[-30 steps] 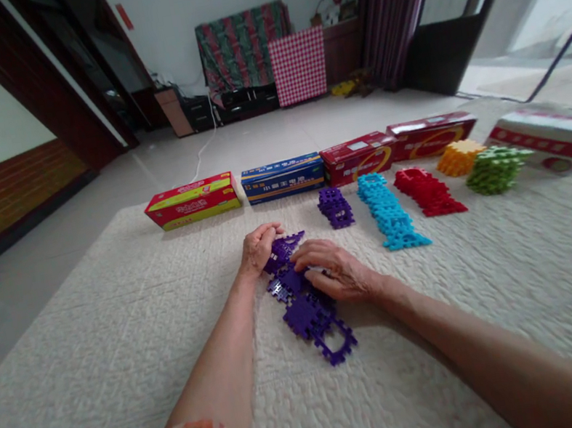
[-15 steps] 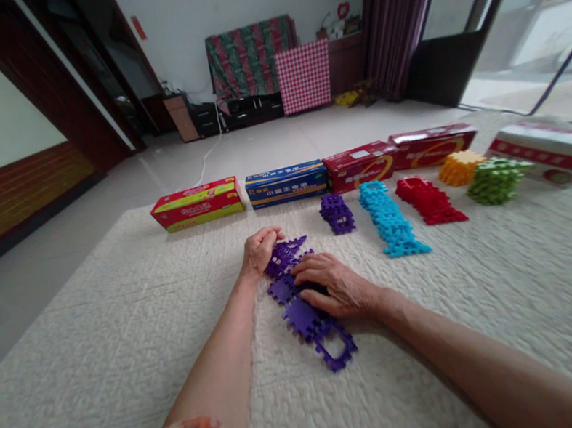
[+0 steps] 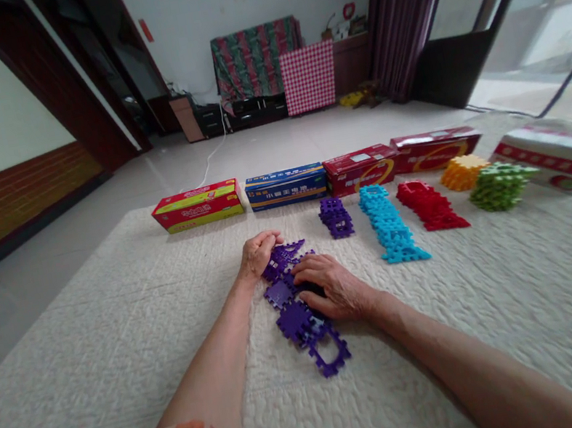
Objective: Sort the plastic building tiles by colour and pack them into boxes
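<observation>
Curled fingers of the left hand (image 3: 260,254) touched the far end of the loose purple tiles (image 3: 293,319), while the right hand (image 3: 332,287) bent its fingers over their right side; whether either gripped one could not be told. The tiles lay on a quilted cover (image 3: 115,310), left of light-blue pieces (image 3: 388,225), with a blue box (image 3: 287,188) beyond them.

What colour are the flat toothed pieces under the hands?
The toothed pieces are deep purple, seen best in the head view.
</observation>
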Demonstrator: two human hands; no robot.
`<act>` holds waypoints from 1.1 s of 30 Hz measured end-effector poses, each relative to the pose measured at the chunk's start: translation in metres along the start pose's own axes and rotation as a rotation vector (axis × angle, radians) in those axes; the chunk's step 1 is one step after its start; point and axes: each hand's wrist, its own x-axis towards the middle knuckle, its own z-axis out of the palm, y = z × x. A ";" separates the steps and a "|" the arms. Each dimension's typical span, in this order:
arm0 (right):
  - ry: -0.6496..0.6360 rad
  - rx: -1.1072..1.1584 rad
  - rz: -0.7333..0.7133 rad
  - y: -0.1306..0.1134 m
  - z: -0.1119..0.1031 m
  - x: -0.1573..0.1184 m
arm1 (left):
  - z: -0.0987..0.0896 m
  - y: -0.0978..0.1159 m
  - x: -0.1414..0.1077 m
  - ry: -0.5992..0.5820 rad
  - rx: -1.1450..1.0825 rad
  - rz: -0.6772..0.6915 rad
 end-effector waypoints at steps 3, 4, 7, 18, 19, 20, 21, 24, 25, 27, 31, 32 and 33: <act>0.014 0.009 0.009 0.004 0.001 0.004 | 0.000 -0.003 0.000 -0.011 -0.013 0.009; 0.020 0.010 0.013 0.006 0.001 0.004 | 0.000 -0.004 0.000 -0.011 -0.015 0.014; 0.037 -0.016 0.043 0.008 0.001 0.003 | 0.000 -0.005 0.000 -0.006 -0.027 0.016; 0.028 -0.247 0.253 -0.015 -0.001 0.042 | -0.008 0.005 0.004 0.203 -0.345 -0.125; 0.000 -0.288 0.301 -0.018 0.002 0.050 | -0.009 0.004 0.005 0.214 -0.371 -0.137; -0.021 -0.326 0.347 -0.022 0.007 0.058 | -0.010 0.004 0.006 0.224 -0.395 -0.149; -0.038 -0.358 0.386 -0.025 0.011 0.065 | -0.010 0.004 0.006 0.229 -0.413 -0.160; -0.088 -0.416 0.441 -0.031 0.024 0.079 | -0.011 0.005 0.006 0.234 -0.426 -0.178; -0.103 -0.421 0.447 -0.032 0.027 0.081 | -0.011 0.005 0.005 0.232 -0.419 -0.179; -0.121 -0.411 0.450 -0.033 0.031 0.083 | -0.011 0.007 0.005 0.220 -0.409 -0.184; -0.015 -0.298 0.425 -0.026 0.021 0.077 | -0.011 0.008 0.004 0.213 -0.390 -0.193; 0.060 -0.264 0.413 -0.021 0.016 0.073 | -0.010 0.008 0.004 0.215 -0.383 -0.190; 0.147 -0.241 0.404 -0.015 0.010 0.067 | -0.010 0.009 0.003 0.217 -0.376 -0.185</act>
